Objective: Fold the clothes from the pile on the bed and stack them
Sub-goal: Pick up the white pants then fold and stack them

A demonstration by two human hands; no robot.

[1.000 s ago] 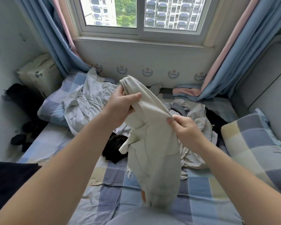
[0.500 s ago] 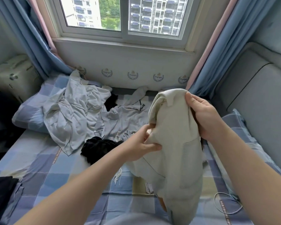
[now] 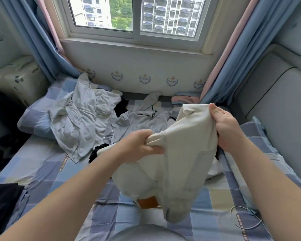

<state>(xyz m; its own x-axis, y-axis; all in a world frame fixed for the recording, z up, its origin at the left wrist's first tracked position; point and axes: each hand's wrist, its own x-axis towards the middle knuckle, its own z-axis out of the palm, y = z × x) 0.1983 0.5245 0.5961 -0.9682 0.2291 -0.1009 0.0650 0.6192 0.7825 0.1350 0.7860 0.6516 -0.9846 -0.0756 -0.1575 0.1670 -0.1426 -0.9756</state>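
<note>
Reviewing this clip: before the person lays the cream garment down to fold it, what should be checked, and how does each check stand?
1. Left hand grips the cream garment: ok.
2. Right hand holds its top edge: ok.
3. Garment hangs straight: not ok, bunched between the hands.
4. Bed below the garment free: cannot tell, the garment hides it.
5. Pile apart from it: ok, it lies farther back, toward the window.
</note>
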